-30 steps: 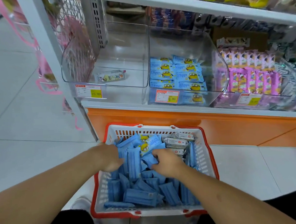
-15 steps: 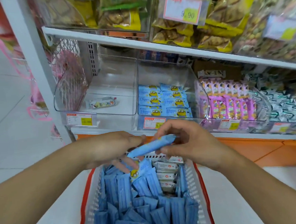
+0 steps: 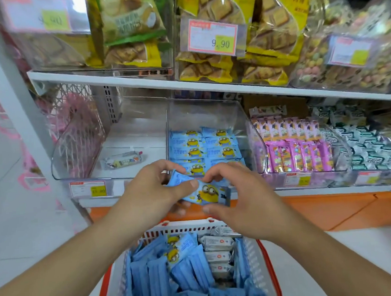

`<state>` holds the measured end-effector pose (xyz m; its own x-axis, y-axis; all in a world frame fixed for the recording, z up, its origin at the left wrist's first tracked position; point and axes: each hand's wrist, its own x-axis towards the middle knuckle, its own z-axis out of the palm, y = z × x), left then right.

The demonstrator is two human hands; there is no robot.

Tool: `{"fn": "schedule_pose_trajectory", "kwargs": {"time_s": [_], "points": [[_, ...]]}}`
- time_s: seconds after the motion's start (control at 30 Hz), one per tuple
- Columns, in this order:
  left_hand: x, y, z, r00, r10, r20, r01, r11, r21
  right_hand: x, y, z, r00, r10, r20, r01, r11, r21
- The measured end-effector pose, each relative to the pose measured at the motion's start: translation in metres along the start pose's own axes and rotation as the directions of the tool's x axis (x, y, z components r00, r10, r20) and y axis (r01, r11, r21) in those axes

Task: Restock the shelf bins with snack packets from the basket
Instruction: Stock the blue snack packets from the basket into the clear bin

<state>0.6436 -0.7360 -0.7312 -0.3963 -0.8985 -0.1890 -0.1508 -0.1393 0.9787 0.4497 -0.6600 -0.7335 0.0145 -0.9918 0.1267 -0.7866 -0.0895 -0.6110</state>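
Note:
Both hands hold a blue snack packet (image 3: 206,194) with a yellow cartoon figure, raised in front of the middle clear bin (image 3: 210,115). My left hand (image 3: 151,191) pinches its left end; my right hand (image 3: 241,197) pinches its right side. That bin holds rows of the same blue packets (image 3: 203,147). Below, the white and red basket (image 3: 185,228) is full of blue packets (image 3: 175,281), with a few silver packets (image 3: 216,249) at its right.
The left clear bin (image 3: 79,141) holds one silver packet (image 3: 123,160). Pink packets (image 3: 297,148) and white-green packets (image 3: 368,146) fill bins to the right. Bagged biscuits (image 3: 207,64) crowd the upper shelf. An orange shelf base (image 3: 331,210) runs behind the basket.
Both hands rose from the basket toward the middle bin with a blue packet. The packet has turned so its printed face shows. The camera tilted up.

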Motion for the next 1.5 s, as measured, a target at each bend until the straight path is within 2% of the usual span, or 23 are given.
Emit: {"fn": "schedule_pose_trajectory", "kwargs": {"time_s": [0.07,0.13,0.17,0.23,0.3,0.4,0.57,0.83,0.93,1.2,1.33,1.5], "points": [[0.01,0.0,-0.001,0.998,0.031,-0.058,-0.029,0.998,0.047,0.006,0.005,0.001,0.999,0.001,-0.043,-0.002,1.0,-0.006],[0.027,-0.003,-0.009,0.977,0.155,-0.146,-0.125,0.973,0.196,0.017,0.012,-0.003,0.996,0.043,-0.081,-0.043,0.999,-0.004],[0.036,-0.005,-0.016,0.955,0.248,-0.163,-0.185,0.928,0.324,0.025,0.015,-0.006,0.993,0.063,-0.099,-0.065,0.998,-0.019],[0.049,-0.012,-0.028,0.921,0.376,-0.101,-0.245,0.761,0.601,0.048,0.023,-0.011,0.988,0.107,-0.113,-0.115,0.991,-0.071],[0.058,-0.019,-0.035,0.922,0.387,-0.013,-0.261,0.644,0.719,0.077,0.033,-0.012,0.986,0.137,-0.093,-0.148,0.98,-0.131],[0.062,-0.026,-0.034,0.93,0.361,0.07,-0.289,0.601,0.745,0.121,0.045,0.0,0.988,0.151,0.015,-0.147,0.977,-0.156],[0.065,-0.025,-0.033,0.91,0.411,0.05,-0.308,0.59,0.746,0.163,0.064,0.033,0.964,0.189,0.189,-0.182,0.982,-0.056],[0.067,-0.029,-0.03,0.907,0.422,0.02,-0.298,0.606,0.738,0.171,0.087,0.046,0.973,0.108,0.203,-0.076,0.985,-0.156],[0.066,-0.031,-0.03,0.902,0.432,0.02,-0.306,0.606,0.734,0.172,0.093,0.048,0.975,0.078,0.21,-0.025,0.969,-0.246],[0.066,-0.031,-0.027,0.901,0.433,0.012,-0.3,0.604,0.738,0.175,0.093,0.054,0.979,0.055,0.199,0.006,0.955,-0.296],[0.067,-0.032,-0.028,0.9,0.436,0.018,-0.309,0.608,0.732,0.171,0.094,0.046,0.974,0.085,0.211,-0.036,0.974,-0.225],[0.066,-0.03,-0.031,0.909,0.416,0.026,-0.304,0.618,0.725,0.151,0.089,0.029,0.979,0.147,0.139,-0.147,0.989,-0.013]]}}
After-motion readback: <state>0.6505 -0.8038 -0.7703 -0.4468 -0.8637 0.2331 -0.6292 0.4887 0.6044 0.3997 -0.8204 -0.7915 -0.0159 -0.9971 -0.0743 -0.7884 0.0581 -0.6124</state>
